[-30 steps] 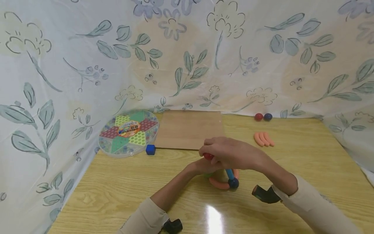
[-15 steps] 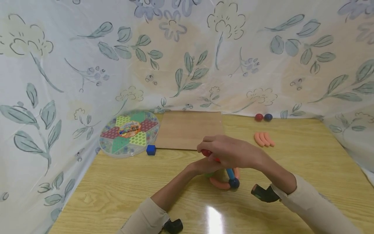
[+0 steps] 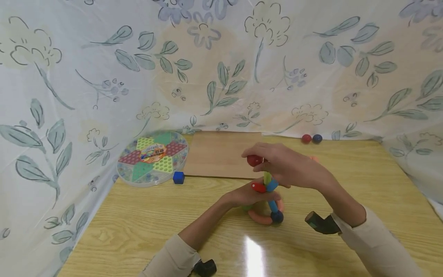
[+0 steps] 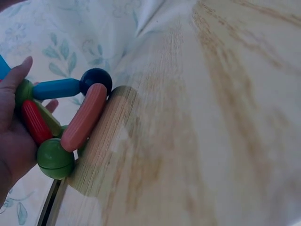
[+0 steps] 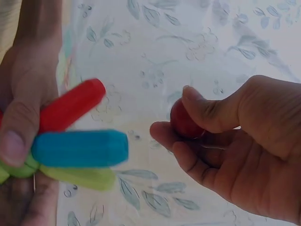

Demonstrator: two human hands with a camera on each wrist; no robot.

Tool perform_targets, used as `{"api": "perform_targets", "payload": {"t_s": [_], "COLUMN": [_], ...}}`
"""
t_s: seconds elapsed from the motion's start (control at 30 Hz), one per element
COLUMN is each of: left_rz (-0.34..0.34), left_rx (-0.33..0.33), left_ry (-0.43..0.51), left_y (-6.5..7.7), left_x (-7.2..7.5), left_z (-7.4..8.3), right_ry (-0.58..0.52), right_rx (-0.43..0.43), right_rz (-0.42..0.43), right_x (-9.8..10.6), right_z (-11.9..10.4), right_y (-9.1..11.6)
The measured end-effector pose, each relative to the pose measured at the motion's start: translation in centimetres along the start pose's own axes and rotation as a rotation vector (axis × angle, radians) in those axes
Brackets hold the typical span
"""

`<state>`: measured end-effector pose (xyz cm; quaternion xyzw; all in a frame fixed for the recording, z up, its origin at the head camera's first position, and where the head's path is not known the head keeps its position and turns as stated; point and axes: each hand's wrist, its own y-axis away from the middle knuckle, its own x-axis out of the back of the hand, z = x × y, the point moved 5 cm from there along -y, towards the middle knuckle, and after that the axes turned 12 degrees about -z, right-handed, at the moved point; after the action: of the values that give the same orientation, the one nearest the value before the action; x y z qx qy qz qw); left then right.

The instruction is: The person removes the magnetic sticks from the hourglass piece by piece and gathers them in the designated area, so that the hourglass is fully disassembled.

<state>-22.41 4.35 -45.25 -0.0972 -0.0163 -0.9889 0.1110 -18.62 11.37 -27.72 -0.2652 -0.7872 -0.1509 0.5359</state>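
Note:
My right hand (image 3: 290,167) pinches a red ball (image 3: 254,160) between thumb and fingers, apart from the stick-and-ball structure. My left hand (image 3: 246,194) holds that structure around its middle green ball (image 5: 21,165), thumb pressed over it. From this ball a red stick (image 5: 73,106), a blue stick (image 5: 82,148) and a yellow-green stick (image 5: 80,178) stick out with bare ends. Below, more sticks lead down to a base of curved orange sticks (image 3: 259,218), a dark blue ball (image 3: 277,216) and a green ball (image 4: 55,159). The left fingers hide part of the structure.
A wooden board (image 3: 225,154) lies at the back, beside a round Chinese checkers board (image 3: 162,165) and a blue cube (image 3: 178,177). Back right are a red ball (image 3: 306,139) and a dark blue ball (image 3: 317,138). Loose orange curved sticks (image 3: 314,158) are mostly hidden behind my right hand.
My right hand has risen and moved right and away from the structure with the red ball, uncovering the upper sticks. The left hand keeps its place on the structure.

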Motion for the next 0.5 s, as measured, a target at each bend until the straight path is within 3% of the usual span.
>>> {"api": "perform_targets", "payload": {"t_s": [0.13, 0.27, 0.37, 0.5], "left_rz": [-0.038, -0.061, -0.05, -0.047], "left_rx": [-0.067, -0.123, -0.143, -0.141], "left_ry": [0.034, 0.07, 0.066, 0.045], "left_y": [0.1, 0.7, 0.7, 0.2], "left_x": [-0.1, -0.6, -0.8, -0.6], "left_z": [0.2, 1.5, 2.3, 1.5], "right_ry": [-0.015, 0.012, 0.038, 0.12], "right_rx": [-0.065, -0.115, -0.109, -0.045], "right_rz": [0.064, 0.117, 0.173, 0.306], "right_x": [0.9, 1.8, 2.5, 3.8], "right_z": [0.8, 1.5, 2.1, 3.4], "right_y": [0.8, 1.9, 2.6, 3.7]}}
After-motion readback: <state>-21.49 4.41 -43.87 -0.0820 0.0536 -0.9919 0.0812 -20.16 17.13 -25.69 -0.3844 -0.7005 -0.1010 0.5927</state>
